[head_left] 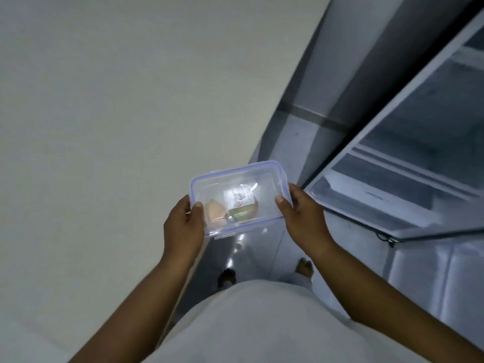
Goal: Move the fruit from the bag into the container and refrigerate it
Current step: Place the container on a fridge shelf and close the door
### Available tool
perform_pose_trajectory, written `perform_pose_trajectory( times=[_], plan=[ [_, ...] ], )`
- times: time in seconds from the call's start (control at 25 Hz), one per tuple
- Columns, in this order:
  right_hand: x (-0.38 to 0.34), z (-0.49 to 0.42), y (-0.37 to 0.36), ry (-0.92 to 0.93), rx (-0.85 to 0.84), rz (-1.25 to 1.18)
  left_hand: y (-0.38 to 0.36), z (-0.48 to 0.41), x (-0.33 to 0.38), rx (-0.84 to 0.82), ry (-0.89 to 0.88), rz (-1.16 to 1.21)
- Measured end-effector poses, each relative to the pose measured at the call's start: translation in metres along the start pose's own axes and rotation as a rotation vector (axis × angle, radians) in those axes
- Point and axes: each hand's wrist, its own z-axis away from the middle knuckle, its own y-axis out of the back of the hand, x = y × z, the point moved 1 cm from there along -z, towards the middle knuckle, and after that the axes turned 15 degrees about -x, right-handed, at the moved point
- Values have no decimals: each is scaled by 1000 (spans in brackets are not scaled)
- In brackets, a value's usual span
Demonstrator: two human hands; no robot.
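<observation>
A clear plastic container (258, 183) with a blue-rimmed lid is held level in front of me, above the floor. Inside lie an orange-tan fruit (215, 213) on the left and a green fruit (242, 214) beside it, under a white label on the lid. My left hand (183, 226) grips the container's left end, thumb on the lid. My right hand (303, 216) grips the right end, thumb on top as well. The open refrigerator (408, 163) is to the right, with pale shelves showing inside.
A plain white wall (117, 113) fills the left side. The refrigerator door's lower edge (432, 233) juts out at the right, close to my right forearm. My bare feet stand on a glossy tiled floor (241, 247) below the container.
</observation>
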Motion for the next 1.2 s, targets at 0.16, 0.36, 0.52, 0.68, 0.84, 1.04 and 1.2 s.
perform_pose_trajectory(
  times=[0.16,0.36,0.52,0.68,0.84,1.04,1.2],
  plan=[
    [74,39,92,-150,168,-48,-119,-19,28,-274,-100,-59],
    [167,66,195,-317,368,-207,-278,-54,55,-528,-46,-63],
    [243,57,256,-410,500,-385,-387,-92,72,-692,-17,-103],
    [312,21,306,-366,605,-434,-476,-142,74,-738,-14,-89],
    [380,-40,362,-353,610,-341,-554,-204,71,-720,-3,-66],
    [433,-125,427,-323,583,-249,-632,-280,84,-715,-98,-21],
    [451,-178,468,-299,557,-263,-670,-332,104,-672,-58,-6]
  ],
)
